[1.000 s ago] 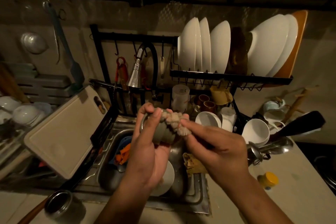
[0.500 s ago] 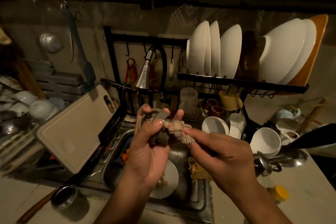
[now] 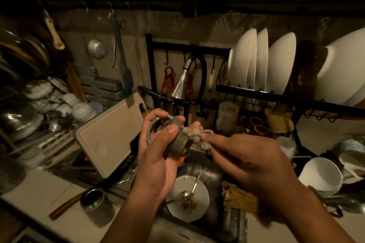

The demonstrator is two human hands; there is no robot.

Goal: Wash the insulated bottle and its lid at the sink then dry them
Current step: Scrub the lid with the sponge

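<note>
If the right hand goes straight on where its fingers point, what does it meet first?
Probably the lid held by the left hand; the scrubber pinched in the right hand touches it, though depth is unclear.

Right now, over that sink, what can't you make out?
Head view:
Lid underside: covered by the cloth and the left hand.
Fingers of the right hand: motion-blurred.
Water from the faucet: too dim to tell.
Big white bowl, right: cut off by the edge.
</note>
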